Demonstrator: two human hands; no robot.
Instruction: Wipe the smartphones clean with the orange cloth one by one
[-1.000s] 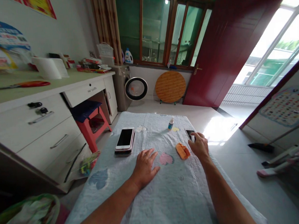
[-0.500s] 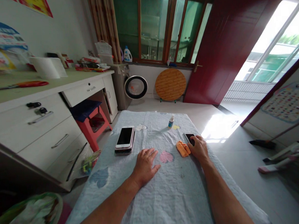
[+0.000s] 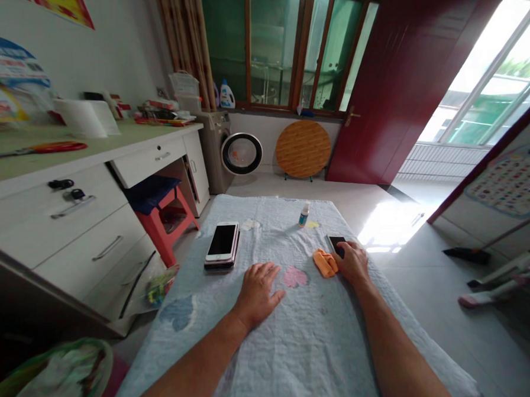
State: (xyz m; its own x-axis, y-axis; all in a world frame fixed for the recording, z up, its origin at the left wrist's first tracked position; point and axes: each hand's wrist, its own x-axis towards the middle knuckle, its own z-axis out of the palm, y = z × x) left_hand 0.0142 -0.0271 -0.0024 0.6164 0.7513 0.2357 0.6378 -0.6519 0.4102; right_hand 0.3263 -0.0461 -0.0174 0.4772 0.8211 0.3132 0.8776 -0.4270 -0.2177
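Cover: a pale blue quilted cover point(image 3: 299, 351) lies over the whole table top. Everything rests on it, probably as a soft bed that stops small things from sliding.
Left arm: the forearm comes in from the lower left and runs straight to the middle of the table, with the wrist low.
Left hand: the left hand point(image 3: 257, 291) lies palm down on the cover with its fingers spread and flat. It holds nothing, and its weight seems to pin the fabric.
Right arm: it comes up from the lower right, nearly straight, and reaches further out than the left.
Right hand: the right hand point(image 3: 352, 265) is knuckles up, its fingers bent over the near end of a dark flat device point(image 3: 336, 242). I cannot tell whether they pinch it or only rest on it.
Orange cloth: a crumpled orange cloth point(image 3: 324, 262) sits just beside the right thumb, on the inner side. It is touching the hand or very nearly so.
Dark flat device: it lies flat near the right edge of the table, with its far end uncovered.
White phone: a white phone point(image 3: 223, 242) lies screen up, well to the left. It appears to be stacked on something of like size.
Bottle: a small bottle point(image 3: 304, 214) stands upright on its base near the far edge.
Beyond: a red stool point(image 3: 161, 213) is tucked under a desk point(image 3: 89, 154). A washing machine point(image 3: 240, 153) stands against the back wall.
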